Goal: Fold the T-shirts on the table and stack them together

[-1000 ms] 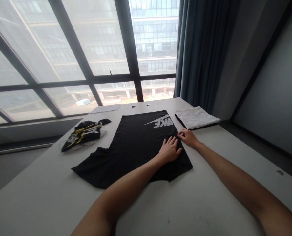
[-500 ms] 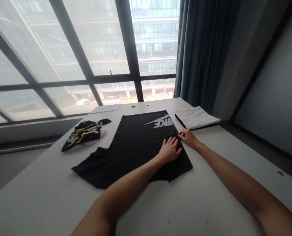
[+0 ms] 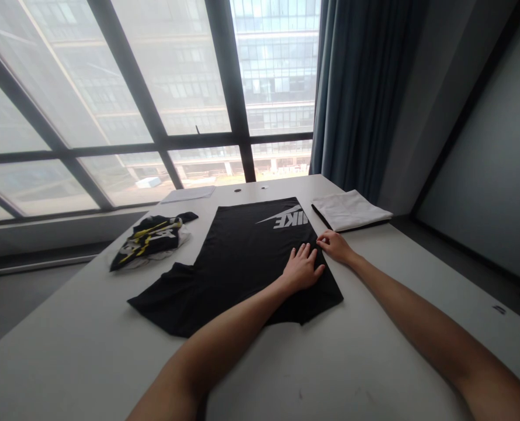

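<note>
A black T-shirt with a white logo lies spread on the white table, its right side folded in and one sleeve sticking out at the left. My left hand rests flat on the shirt near its right edge, fingers stretched out and open. My right hand sits just beside it at that right edge, fingers curled and pinching the shirt's fold.
A crumpled black, yellow and white garment lies at the left. A folded white cloth lies at the right by the blue curtain. A sheet of paper lies near the window.
</note>
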Demonstrator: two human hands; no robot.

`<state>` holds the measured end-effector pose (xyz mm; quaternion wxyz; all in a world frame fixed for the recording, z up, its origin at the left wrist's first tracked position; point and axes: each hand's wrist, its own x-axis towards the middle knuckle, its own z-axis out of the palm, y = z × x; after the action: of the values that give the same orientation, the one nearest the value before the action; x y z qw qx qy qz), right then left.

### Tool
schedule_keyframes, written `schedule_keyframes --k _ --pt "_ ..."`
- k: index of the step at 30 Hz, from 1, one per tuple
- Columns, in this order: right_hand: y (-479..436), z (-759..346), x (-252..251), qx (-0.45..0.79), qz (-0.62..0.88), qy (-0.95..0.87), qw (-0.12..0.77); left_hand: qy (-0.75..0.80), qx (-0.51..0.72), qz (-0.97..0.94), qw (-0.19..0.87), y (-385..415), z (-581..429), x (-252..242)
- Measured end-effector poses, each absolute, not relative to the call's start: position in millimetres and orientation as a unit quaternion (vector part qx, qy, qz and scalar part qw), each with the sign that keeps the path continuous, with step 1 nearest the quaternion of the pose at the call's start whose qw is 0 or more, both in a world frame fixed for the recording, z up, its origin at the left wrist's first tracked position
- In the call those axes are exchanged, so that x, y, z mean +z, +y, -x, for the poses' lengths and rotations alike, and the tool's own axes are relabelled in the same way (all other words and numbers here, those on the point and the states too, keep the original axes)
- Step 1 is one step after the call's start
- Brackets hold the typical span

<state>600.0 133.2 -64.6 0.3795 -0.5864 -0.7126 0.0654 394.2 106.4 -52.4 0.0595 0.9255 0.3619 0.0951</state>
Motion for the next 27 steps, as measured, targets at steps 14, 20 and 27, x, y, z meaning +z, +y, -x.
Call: schedule_keyframes --k 14,20,27 --pt "134.8 -600.7 -66.1 0.064 0.586 -0.715 0.376 0.384 0.082 -0.917 0.063 106.1 -394.8 -53.0" --pt "133.9 -599.8 -65.5 0.067 0.588 -0.712 0.378 0.383 0.083 -0.918 0.056 105.3 -395.1 -52.4" --pt "134.3 -600.3 -65.7 0.065 0.591 -0.711 0.376 0.382 0.084 -0.918 0.058 104.3 -394.8 -51.2"
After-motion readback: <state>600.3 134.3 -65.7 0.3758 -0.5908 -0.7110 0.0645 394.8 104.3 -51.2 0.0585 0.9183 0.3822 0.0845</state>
